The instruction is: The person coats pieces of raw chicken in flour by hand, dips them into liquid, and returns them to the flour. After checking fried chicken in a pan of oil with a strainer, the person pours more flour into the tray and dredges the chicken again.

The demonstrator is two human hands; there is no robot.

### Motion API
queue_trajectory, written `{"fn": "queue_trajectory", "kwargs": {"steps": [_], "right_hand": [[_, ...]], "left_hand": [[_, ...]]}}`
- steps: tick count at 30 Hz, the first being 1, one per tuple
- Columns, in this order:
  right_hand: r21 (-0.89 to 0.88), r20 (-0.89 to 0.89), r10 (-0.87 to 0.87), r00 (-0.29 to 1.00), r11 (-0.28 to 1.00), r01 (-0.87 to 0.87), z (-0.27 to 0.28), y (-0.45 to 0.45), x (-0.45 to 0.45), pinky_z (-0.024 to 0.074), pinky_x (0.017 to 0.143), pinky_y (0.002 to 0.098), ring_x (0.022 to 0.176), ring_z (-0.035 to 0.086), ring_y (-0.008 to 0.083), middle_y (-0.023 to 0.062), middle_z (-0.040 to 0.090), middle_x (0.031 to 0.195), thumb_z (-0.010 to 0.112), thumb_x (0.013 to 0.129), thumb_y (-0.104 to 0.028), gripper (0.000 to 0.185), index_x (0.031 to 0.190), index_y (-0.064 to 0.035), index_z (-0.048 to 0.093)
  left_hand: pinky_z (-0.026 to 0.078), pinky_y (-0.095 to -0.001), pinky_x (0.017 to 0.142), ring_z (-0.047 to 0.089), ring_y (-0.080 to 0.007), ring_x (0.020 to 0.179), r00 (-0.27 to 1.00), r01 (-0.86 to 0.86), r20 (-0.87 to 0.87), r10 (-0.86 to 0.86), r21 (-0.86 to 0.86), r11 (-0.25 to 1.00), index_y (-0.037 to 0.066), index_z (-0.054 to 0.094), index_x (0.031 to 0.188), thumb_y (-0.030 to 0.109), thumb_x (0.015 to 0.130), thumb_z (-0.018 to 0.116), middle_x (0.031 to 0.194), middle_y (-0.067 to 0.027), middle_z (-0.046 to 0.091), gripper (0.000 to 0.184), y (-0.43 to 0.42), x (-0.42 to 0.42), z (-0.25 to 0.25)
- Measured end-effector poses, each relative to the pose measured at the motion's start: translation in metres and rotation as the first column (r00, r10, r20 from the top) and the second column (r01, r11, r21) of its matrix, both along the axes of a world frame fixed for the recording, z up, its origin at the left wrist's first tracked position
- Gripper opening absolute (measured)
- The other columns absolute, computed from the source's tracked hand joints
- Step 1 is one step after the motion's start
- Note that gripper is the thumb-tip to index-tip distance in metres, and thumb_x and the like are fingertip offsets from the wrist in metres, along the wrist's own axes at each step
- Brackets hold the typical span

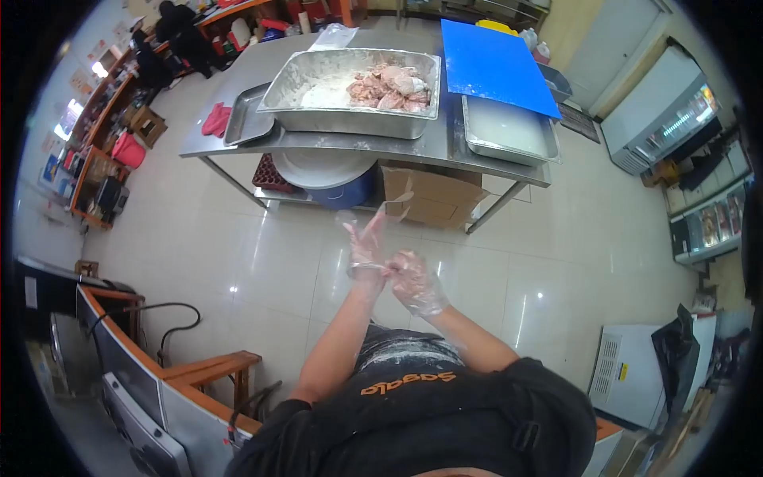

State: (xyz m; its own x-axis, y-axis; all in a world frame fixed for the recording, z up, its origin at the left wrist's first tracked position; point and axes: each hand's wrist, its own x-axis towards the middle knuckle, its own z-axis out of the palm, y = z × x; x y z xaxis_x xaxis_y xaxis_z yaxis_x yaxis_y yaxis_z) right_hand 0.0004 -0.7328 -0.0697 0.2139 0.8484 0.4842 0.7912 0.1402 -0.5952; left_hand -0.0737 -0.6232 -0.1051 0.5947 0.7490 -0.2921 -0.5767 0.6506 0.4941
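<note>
Both my hands wear clear plastic gloves, held in front of my body short of the steel table (318, 143). My left hand (367, 245) points up with its fingers spread, loose glove plastic around the fingertips. Beside it, my right hand (415, 284) is closed, its fingers pinching the left glove near the wrist. On the table a deep metal pan (350, 122) holds white flour (322, 91) and floured raw meat pieces (389, 86). To its right, a blue board (497, 67) partly covers a metal tray of white liquid (506, 131).
An empty-looking shallow tray (250, 117) and a pink cloth (216, 120) lie at the table's left. Below are a lidded blue tub (334, 187) and a cardboard box (429, 195). Two people (184, 36) stand at the far left. A wooden stool (211, 369) is near my left side.
</note>
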Motion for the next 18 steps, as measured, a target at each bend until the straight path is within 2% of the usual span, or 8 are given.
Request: {"fn": "queue_trajectory", "kwargs": {"steps": [2,5,7,10,12,14,16,18], "right_hand": [[-0.079,-0.126,0.039,0.991,0.996,-0.049,-0.001,0.035,-0.008,0.0478,0.072,0.0406,0.082,0.058,0.0298,0.0094,0.057,0.082,0.062,0.078,-0.007,0.003,0.08,-0.0069,0.06],[-0.169,-0.194,0.067,0.979,0.981,-0.1,0.013,0.073,0.0,0.048,0.073,0.0399,0.082,0.058,0.0305,0.0096,0.057,0.083,0.06,0.079,-0.006,0.003,0.082,-0.0072,0.06],[-0.202,-0.208,0.09,0.974,0.97,-0.132,0.013,0.089,0.003,0.0479,0.073,0.0396,0.082,0.058,0.0307,0.0097,0.056,0.083,0.059,0.079,-0.005,0.006,0.084,-0.0071,0.06],[-0.208,-0.273,0.175,0.946,0.949,-0.235,0.013,0.116,0.02,0.0477,0.073,0.0393,0.084,0.057,0.0306,0.0098,0.056,0.085,0.057,0.078,-0.003,0.011,0.087,-0.0068,0.06],[-0.196,-0.41,0.24,0.88,0.919,-0.342,0.028,0.138,0.04,0.0475,0.073,0.0391,0.085,0.057,0.0301,0.0098,0.055,0.087,0.057,0.075,-0.001,0.015,0.089,-0.0068,0.06],[-0.06,-0.656,0.367,0.66,0.846,-0.53,0.022,0.161,0.062,0.0474,0.073,0.0388,0.085,0.057,0.0293,0.0099,0.055,0.087,0.06,0.07,0.0,0.02,0.089,-0.0061,0.061],[0.027,-0.696,0.43,0.575,0.816,-0.578,0.012,0.194,0.077,0.0474,0.072,0.0381,0.083,0.057,0.0285,0.01,0.056,0.084,0.061,0.069,0.002,0.019,0.087,-0.0052,0.062],[0.05,-0.627,0.548,0.554,0.738,-0.673,0.026,0.223,0.11,0.0477,0.072,0.0365,0.08,0.058,0.0269,0.01,0.057,0.08,0.062,0.069,0.003,0.017,0.084,-0.0049,0.062]], "left_hand": [[0.043,-0.0215,0.052,0.049,-0.0113,0.068,0.975,0.107,-0.22,-0.03,0.348,0.931,0.008,0.029,0.145,0.078,0.085,0.024,0.152,-0.008,0.023,0.093,0.009,-0.017,0.033],[0.027,-0.017,0.033,0.045,-0.0086,0.053,0.916,-0.047,-0.39,0.09,0.118,0.992,0.023,0.012,0.151,0.07,0.09,0.029,0.146,-0.0102,0.036,0.079,0.054,-0.01,0.006],[0.028,-0.0175,0.033,0.049,-0.0093,0.059,0.901,0.121,-0.43,-0.048,0.144,0.982,0.025,0.011,0.151,0.071,0.09,0.029,0.146,-0.0117,0.035,0.079,0.078,-0.014,0.002],[0.039,-0.0218,0.043,0.055,-0.0128,0.076,0.88,0.297,-0.413,-0.236,0.089,0.951,0.027,0.013,0.15,0.07,0.089,0.032,0.146,-0.0145,0.034,0.078,0.108,-0.01,0.017],[0.046,-0.0292,0.06,0.055,-0.0171,0.093,0.913,0.214,-0.364,-0.184,0.045,0.976,0.028,0.014,0.15,0.071,0.088,0.033,0.147,-0.0159,0.033,0.078,0.14,0.004,0.014],[0.05,-0.0402,0.084,0.05,-0.0227,0.112,0.945,-0.068,-0.321,0.061,-0.012,0.998,0.028,0.015,0.15,0.074,0.086,0.033,0.148,-0.0166,0.03,0.08,0.17,0.019,-0.013],[0.031,-0.0524,0.1,0.03,-0.0267,0.131,0.937,-0.073,-0.325,0.131,0.185,0.98,0.021,0.017,0.15,0.078,0.082,0.033,0.152,-0.0143,0.022,0.09,0.178,0.038,0.007],[0.019,-0.0609,0.108,0.017,-0.0293,0.141,0.983,-0.02,-0.179,0.049,0.162,0.987,0.02,0.017,0.15,0.076,0.083,0.035,0.154,-0.013,0.018,0.089,0.197,0.051,0.008]]}}
